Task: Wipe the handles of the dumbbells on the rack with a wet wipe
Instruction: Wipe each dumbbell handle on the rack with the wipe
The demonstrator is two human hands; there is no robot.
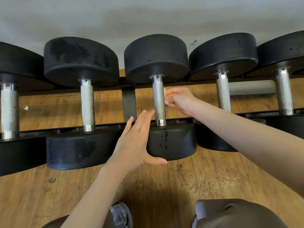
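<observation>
Right hand (178,99) pinches small white wet wipe (165,96) vs right side of middle dumbbell's knurled silver metal handle (158,99) on black rack (130,102), left hand (136,140) flat on its near black rubber head (172,140); risk: one-sided rub leaves far side unwiped, or wipe snags on knurling.

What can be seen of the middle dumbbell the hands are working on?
The middle dumbbell lies across the black rack with a knurled silver metal handle, polished collars and two round, matte black heads; the near one is pitted. The right hand holds a white wipe against the handle's right side. The left hand, fingers straight, braces the near head.
</observation>
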